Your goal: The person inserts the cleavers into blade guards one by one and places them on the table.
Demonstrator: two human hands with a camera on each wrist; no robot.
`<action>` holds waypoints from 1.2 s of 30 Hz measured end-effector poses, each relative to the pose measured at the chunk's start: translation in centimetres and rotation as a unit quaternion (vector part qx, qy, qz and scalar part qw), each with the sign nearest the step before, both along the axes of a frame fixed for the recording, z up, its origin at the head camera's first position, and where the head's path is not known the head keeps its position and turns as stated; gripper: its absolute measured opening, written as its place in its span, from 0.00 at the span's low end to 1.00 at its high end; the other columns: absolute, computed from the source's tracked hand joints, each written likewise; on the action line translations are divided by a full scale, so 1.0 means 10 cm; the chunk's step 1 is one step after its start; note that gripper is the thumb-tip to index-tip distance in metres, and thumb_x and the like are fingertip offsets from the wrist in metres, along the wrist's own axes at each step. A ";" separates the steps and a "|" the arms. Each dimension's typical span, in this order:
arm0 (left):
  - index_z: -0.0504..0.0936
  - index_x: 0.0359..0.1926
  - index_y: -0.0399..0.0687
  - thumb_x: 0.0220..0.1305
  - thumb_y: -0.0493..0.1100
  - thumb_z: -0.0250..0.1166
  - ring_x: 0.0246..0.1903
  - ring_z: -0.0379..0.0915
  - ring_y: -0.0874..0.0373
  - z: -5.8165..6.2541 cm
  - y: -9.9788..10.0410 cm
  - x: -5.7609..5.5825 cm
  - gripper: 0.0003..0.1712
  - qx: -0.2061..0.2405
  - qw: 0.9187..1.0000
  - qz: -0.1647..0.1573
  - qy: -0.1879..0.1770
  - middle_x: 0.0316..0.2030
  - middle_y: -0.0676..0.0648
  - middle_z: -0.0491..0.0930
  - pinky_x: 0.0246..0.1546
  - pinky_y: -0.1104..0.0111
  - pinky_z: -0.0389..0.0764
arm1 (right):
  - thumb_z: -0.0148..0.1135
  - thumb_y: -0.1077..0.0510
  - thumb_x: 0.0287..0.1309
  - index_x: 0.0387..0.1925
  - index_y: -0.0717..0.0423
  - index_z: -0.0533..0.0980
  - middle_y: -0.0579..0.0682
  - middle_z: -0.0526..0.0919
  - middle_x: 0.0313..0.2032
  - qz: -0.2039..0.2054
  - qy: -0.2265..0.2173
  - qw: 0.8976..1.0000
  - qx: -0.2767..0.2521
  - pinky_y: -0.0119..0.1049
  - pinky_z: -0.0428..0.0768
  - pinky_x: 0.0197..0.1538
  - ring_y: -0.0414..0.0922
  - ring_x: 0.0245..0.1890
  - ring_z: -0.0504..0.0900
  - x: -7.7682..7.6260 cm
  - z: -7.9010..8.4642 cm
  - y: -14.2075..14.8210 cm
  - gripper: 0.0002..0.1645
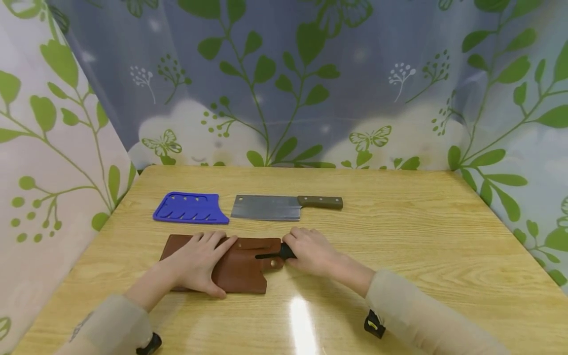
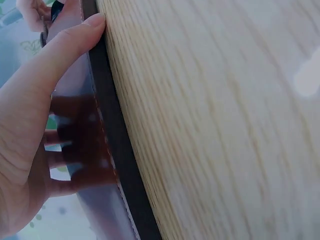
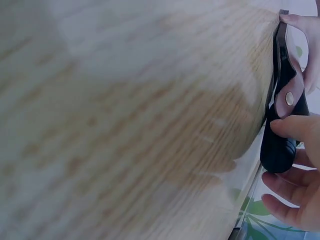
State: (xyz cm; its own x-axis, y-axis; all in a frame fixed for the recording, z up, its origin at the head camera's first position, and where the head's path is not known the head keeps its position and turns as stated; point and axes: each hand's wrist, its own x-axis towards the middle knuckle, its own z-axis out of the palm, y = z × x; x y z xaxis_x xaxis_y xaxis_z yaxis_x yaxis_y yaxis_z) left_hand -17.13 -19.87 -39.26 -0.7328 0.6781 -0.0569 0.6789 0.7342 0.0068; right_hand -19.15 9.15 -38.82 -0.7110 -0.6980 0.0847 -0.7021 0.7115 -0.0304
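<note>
A brown leather sheath lies flat on the table, with a black-handled knife in its right end; the blade is mostly hidden. My left hand rests spread over the sheath, its thumb at the near edge, as the left wrist view also shows. At the other end my right hand grips the black handle, thumb on top and fingers beneath. A strap with a metal snap sits beside the handle. Behind the sheath lies a cleaver with a brown riveted handle, its blade bare.
Left of the cleaver lies a blue plastic blade guard with slots. All of it is on a light wood-grain table. Cloth curtains printed with leaves and butterflies stand around the back and sides.
</note>
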 end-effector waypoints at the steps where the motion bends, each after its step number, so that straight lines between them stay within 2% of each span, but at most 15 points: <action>1: 0.55 0.69 0.40 0.38 0.78 0.61 0.59 0.58 0.40 0.00 0.00 -0.01 0.66 0.003 1.000 0.000 -0.005 0.60 0.34 0.60 0.55 0.43 0.59 | 0.68 0.51 0.50 0.46 0.57 0.76 0.49 0.75 0.37 0.000 -0.003 1.000 -0.002 0.39 0.75 0.37 0.45 0.37 0.76 0.00 0.00 0.01 0.23; 5: 0.53 0.70 0.42 0.38 0.80 0.59 0.63 0.52 0.37 0.00 -0.02 -0.03 0.67 0.017 0.999 0.005 -0.029 0.63 0.33 0.56 0.57 0.40 0.55 | 0.67 0.49 0.51 0.49 0.58 0.75 0.51 0.76 0.39 0.000 -0.015 1.000 -0.014 0.39 0.75 0.39 0.45 0.37 0.76 -0.03 0.02 0.07 0.25; 8: 0.52 0.71 0.42 0.38 0.81 0.58 0.64 0.49 0.37 0.01 -0.07 -0.06 0.68 0.031 0.999 0.014 -0.032 0.65 0.33 0.54 0.58 0.39 0.53 | 0.64 0.45 0.53 0.51 0.60 0.74 0.52 0.77 0.42 0.008 -0.013 1.000 -0.024 0.40 0.76 0.42 0.47 0.40 0.77 -0.06 0.04 0.15 0.29; 12: 0.54 0.69 0.40 0.37 0.80 0.60 0.63 0.52 0.37 0.06 -0.17 -0.11 0.67 0.053 0.998 0.029 0.003 0.64 0.32 0.57 0.57 0.40 0.56 | 0.60 0.40 0.56 0.52 0.60 0.73 0.54 0.78 0.46 0.011 -0.007 0.999 -0.044 0.42 0.76 0.47 0.49 0.44 0.78 -0.11 0.07 0.30 0.32; 15: 0.56 0.68 0.38 0.38 0.78 0.62 0.62 0.54 0.36 0.12 -0.26 -0.18 0.66 0.061 0.997 0.048 0.027 0.62 0.31 0.60 0.56 0.39 0.57 | 0.60 0.42 0.57 0.52 0.62 0.73 0.55 0.78 0.45 0.006 0.002 0.998 -0.059 0.43 0.76 0.47 0.50 0.44 0.78 -0.17 0.09 0.41 0.31; 22: 0.57 0.67 0.35 0.40 0.75 0.64 0.61 0.55 0.33 0.27 -0.50 -0.45 0.64 0.042 0.993 0.094 0.066 0.61 0.30 0.62 0.55 0.38 0.56 | 0.66 0.51 0.53 0.50 0.65 0.74 0.56 0.77 0.44 -0.025 0.050 0.996 -0.074 0.46 0.74 0.48 0.52 0.45 0.75 -0.37 0.15 0.66 0.27; 29: 0.57 0.66 0.32 0.41 0.73 0.65 0.59 0.55 0.30 0.28 -0.69 -0.75 0.64 0.047 0.988 0.140 0.049 0.60 0.28 0.61 0.54 0.37 0.57 | 0.67 0.52 0.52 0.55 0.63 0.70 0.59 0.75 0.49 -0.070 0.040 0.994 -0.074 0.51 0.73 0.49 0.56 0.50 0.73 -0.60 0.21 0.81 0.32; 32: 0.56 0.67 0.32 0.40 0.71 0.67 0.59 0.55 0.30 0.25 -0.75 -0.85 0.64 0.043 0.986 0.157 0.038 0.60 0.27 0.61 0.53 0.37 0.57 | 0.65 0.51 0.54 0.57 0.63 0.69 0.59 0.74 0.50 -0.085 0.034 0.994 -0.062 0.52 0.73 0.48 0.56 0.51 0.72 -0.71 0.21 0.82 0.33; 36: 0.55 0.67 0.33 0.37 0.71 0.69 0.59 0.53 0.29 0.22 -0.80 -0.93 0.66 0.024 0.983 0.181 0.019 0.60 0.25 0.59 0.54 0.36 0.56 | 0.64 0.49 0.55 0.60 0.63 0.66 0.60 0.71 0.54 -0.104 0.021 0.994 -0.035 0.52 0.71 0.51 0.57 0.54 0.70 -0.87 0.20 0.80 0.36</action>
State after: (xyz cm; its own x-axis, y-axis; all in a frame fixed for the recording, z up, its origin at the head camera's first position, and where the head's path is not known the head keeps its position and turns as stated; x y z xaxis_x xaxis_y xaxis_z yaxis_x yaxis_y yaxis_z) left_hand -26.47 -27.91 -37.11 -0.9273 0.3743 0.0009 0.3741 0.9270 0.0273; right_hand -27.82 17.19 -36.86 -0.8344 -0.5272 0.1606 -0.5414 0.8386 -0.0600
